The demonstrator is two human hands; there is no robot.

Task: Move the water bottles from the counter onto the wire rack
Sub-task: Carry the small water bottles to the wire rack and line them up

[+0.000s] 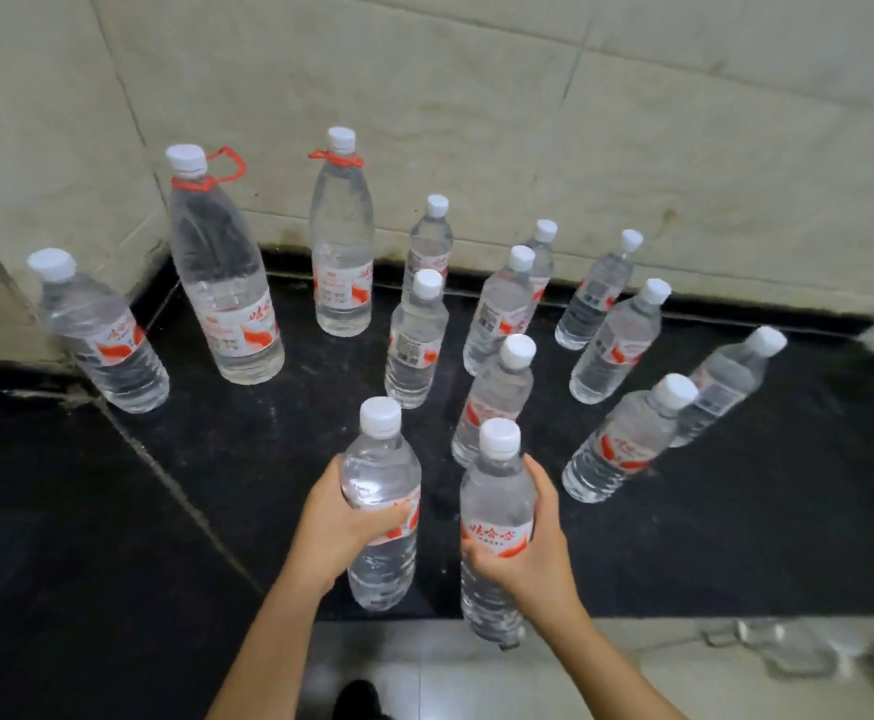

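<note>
Water bottles, clear, white caps, red-and-white labels; all upright on or at a black stone counter [736, 537] backed by a pale tiled wall [632, 122].

1. Mid-size bottle [102, 335]: counter's far left, near the wall corner.
2. Two tall bottles, each with a red carry loop at the neck: first tall bottle [227, 283] at the counter's left rear, second tall bottle [342, 252] at the rear against the wall.
3. Left hand [338, 527]: fingers and thumb curled round the left bottle [382, 491] at label height; its base is just inside the counter's front edge. Cannot tell whether it is lifted.
4. Right hand [528, 553]: wrapped round the right bottle [497, 511] at the label; its base hangs past the counter's front edge, over the floor [424, 667]. The two held bottles are side by side, apart.
5. Nine small bottles [416, 340]: loose cluster from the counter's middle to its right rear, beyond both hands.
6. Dark shoe [356, 698]: on the floor below the counter's front edge.
</note>
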